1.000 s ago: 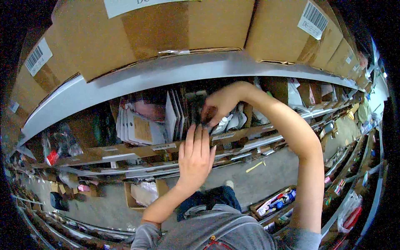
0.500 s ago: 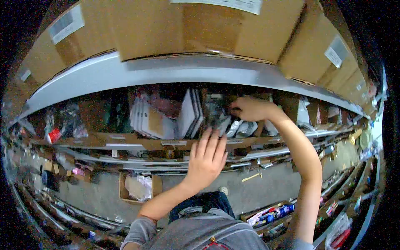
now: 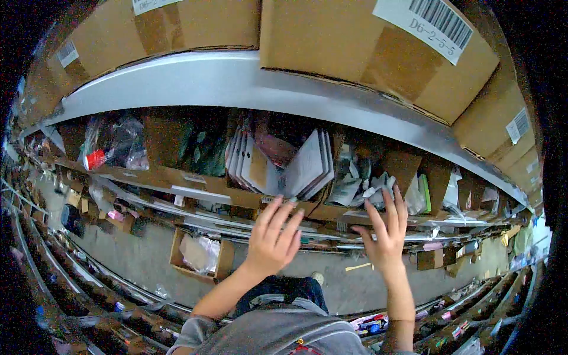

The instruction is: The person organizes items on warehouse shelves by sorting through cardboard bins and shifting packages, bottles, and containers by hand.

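My left hand (image 3: 274, 239) is open, with its fingertips at the front edge of a cardboard bin (image 3: 245, 194). White flat packages (image 3: 309, 165) stand upright in that bin in two leaning groups. My right hand (image 3: 386, 239) is also open, fingers spread and nothing in them. Its fingertips are at the front of the neighbouring bin, close to crumpled grey-white plastic bags (image 3: 378, 188). Whether the fingers touch the bags I cannot tell. The backs of both bins are dark.
Large cardboard boxes (image 3: 331, 44) line the grey metal shelf (image 3: 195, 83) above the bins. To the left lies clear plastic wrapping (image 3: 127, 142) with a red item (image 3: 94, 158). An open carton (image 3: 225, 260) stands on the floor below, and more shelving (image 3: 65, 284) lies behind me.
My right hand has come out of the bin and down to its front edge, fingers now spread. My left hand has shifted slightly left. The shelf contents appear further right in view.
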The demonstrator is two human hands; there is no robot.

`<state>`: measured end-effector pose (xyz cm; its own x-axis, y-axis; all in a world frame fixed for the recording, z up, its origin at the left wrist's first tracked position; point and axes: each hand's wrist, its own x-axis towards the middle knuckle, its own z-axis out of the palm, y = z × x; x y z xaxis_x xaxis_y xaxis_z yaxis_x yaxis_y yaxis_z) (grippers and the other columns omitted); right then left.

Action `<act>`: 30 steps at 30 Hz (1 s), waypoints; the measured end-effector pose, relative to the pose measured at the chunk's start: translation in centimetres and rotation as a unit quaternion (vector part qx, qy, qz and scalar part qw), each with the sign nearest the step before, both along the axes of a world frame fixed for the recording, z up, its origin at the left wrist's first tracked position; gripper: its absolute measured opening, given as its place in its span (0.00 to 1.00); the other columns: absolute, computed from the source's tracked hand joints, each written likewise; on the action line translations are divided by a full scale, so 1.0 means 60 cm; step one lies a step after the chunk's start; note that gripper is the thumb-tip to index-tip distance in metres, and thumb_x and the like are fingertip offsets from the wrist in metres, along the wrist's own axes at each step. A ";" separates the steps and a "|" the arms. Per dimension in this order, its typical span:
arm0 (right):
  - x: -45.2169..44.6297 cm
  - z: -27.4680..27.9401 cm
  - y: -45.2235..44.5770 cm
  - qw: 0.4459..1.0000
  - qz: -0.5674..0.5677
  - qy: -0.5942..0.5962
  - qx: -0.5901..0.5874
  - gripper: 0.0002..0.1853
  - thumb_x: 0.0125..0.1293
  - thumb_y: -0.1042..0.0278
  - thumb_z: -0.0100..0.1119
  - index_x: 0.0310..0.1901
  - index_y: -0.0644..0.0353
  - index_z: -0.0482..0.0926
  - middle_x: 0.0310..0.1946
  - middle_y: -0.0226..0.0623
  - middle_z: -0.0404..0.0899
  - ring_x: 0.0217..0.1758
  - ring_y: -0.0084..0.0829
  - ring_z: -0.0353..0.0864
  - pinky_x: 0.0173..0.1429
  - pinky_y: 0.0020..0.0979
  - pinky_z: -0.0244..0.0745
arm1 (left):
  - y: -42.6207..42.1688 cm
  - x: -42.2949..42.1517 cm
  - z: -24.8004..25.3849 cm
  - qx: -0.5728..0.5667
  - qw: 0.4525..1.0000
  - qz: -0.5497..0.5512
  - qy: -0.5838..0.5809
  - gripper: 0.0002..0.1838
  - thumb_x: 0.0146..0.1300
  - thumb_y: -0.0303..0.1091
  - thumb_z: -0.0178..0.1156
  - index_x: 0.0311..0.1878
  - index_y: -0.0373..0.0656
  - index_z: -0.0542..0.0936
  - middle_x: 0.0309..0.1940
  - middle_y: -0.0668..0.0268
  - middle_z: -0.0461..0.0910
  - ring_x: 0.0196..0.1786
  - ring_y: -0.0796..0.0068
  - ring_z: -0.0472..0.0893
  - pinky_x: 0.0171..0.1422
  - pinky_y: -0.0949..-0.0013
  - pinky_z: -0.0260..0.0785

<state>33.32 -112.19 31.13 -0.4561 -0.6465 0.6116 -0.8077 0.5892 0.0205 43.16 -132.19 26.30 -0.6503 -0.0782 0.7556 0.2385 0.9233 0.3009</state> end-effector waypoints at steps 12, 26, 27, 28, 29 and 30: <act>-0.004 -0.102 -0.073 0.987 -0.138 0.012 -0.077 0.47 0.37 0.57 0.68 0.61 0.54 0.55 0.63 0.50 0.45 0.66 0.50 0.43 0.63 0.55 0.35 | -0.034 0.041 -0.017 0.010 0.996 0.079 -0.037 0.19 0.47 0.27 0.55 0.47 0.37 0.72 0.50 0.54 0.67 0.56 0.53 0.64 0.58 0.59 0.58; -0.090 -0.118 -0.087 0.991 -0.076 -0.001 -0.107 0.42 0.45 0.52 0.60 0.61 0.57 0.54 0.62 0.53 0.47 0.66 0.49 0.46 0.62 0.58 0.31 | -0.047 0.058 -0.018 0.054 0.969 0.192 -0.145 0.26 0.49 0.32 0.57 0.54 0.40 0.66 0.56 0.54 0.61 0.60 0.51 0.60 0.60 0.57 0.55; -0.084 -0.121 -0.077 0.990 -0.024 -0.015 -0.141 0.42 0.46 0.51 0.60 0.61 0.57 0.53 0.62 0.54 0.48 0.65 0.50 0.46 0.62 0.58 0.30 | -0.050 0.057 -0.026 0.044 0.968 0.184 -0.165 0.29 0.50 0.35 0.58 0.57 0.41 0.64 0.57 0.51 0.58 0.60 0.50 0.59 0.60 0.57 0.55; -0.080 -0.122 -0.069 0.984 0.027 -0.028 -0.175 0.43 0.46 0.51 0.61 0.61 0.57 0.52 0.62 0.54 0.48 0.65 0.51 0.47 0.62 0.58 0.30 | -0.048 0.055 -0.025 0.046 0.966 0.194 -0.162 0.29 0.50 0.35 0.58 0.57 0.41 0.64 0.57 0.51 0.58 0.60 0.50 0.59 0.60 0.57 0.55; -0.077 -0.120 -0.069 0.984 0.036 -0.028 -0.174 0.43 0.46 0.51 0.61 0.61 0.57 0.52 0.62 0.54 0.48 0.65 0.51 0.47 0.62 0.58 0.30 | -0.043 0.053 -0.023 0.061 0.966 0.191 -0.164 0.29 0.49 0.36 0.58 0.57 0.41 0.64 0.58 0.49 0.57 0.60 0.49 0.59 0.60 0.57 0.55; -0.069 -0.119 -0.070 0.986 0.043 -0.020 -0.160 0.45 0.44 0.50 0.62 0.61 0.57 0.52 0.62 0.54 0.48 0.65 0.51 0.46 0.62 0.58 0.29 | -0.038 0.050 -0.020 0.076 0.965 0.186 -0.167 0.30 0.49 0.36 0.58 0.57 0.41 0.64 0.58 0.47 0.55 0.60 0.48 0.58 0.60 0.57 0.55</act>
<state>29.21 -116.40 24.00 -0.4347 -0.4603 0.7740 -0.8519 0.4888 -0.1878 46.19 -134.47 25.08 -0.7618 -0.4463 0.4696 -0.2348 0.8658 0.4419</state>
